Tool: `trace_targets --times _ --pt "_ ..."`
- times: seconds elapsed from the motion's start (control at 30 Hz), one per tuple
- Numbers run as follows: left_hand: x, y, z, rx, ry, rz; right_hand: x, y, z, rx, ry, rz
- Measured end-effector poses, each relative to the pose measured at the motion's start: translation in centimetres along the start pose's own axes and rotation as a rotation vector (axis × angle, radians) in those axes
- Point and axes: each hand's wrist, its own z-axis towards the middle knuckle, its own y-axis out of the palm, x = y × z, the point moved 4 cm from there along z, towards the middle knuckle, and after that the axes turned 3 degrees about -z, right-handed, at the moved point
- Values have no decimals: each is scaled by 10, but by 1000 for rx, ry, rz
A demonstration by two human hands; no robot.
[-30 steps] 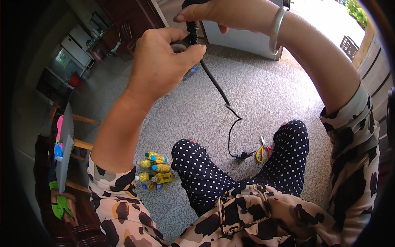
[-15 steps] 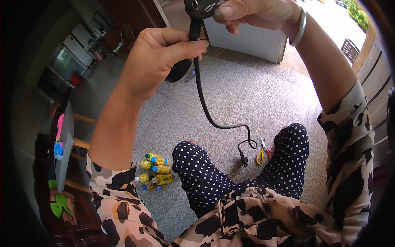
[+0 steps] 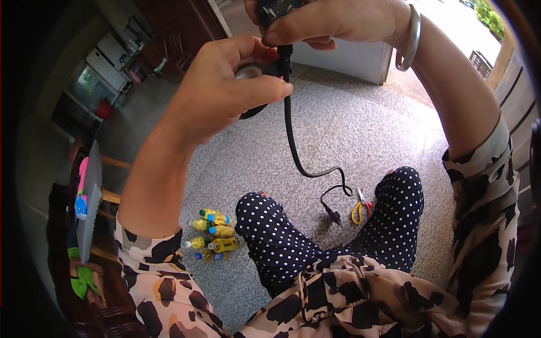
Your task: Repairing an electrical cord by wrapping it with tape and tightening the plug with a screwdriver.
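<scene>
Left hand (image 3: 217,93) gripping tape roll (image 3: 251,79), right hand (image 3: 332,19) pinching black cord (image 3: 290,135); a slackened pinch could drop the cord.

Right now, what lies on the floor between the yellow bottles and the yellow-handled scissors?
In the head view, the person's dotted knee and the black cable's loose end lie between the bottles and the scissors.

Black power cord (image 3: 288,121): thick, round, hangs approx. vertical from the black block (image 3: 274,8) at top edge, then curves right and loops just above the grey speckled floor; thinner end w/ small plug (image 3: 333,216) lies btw the knees. Black tape roll (image 3: 252,90): round, pale core visible, pressed beside the cord near its top.
</scene>
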Motion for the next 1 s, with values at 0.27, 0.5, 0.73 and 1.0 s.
trace_targets --times 0.27,0.5,0.73,1.0 --pt "7 -3 -12 -114 -101 34 -10 0 -3 23 128 -261" --pt "-1 5 -15 14 -44 -33 -15 0 0 19 153 -428" --pt "4 15 -12 140 101 150 5 21 35 114 -93 -1183" --pt "2 13 -9 248 262 273 6 8 20 -58 292 -176"
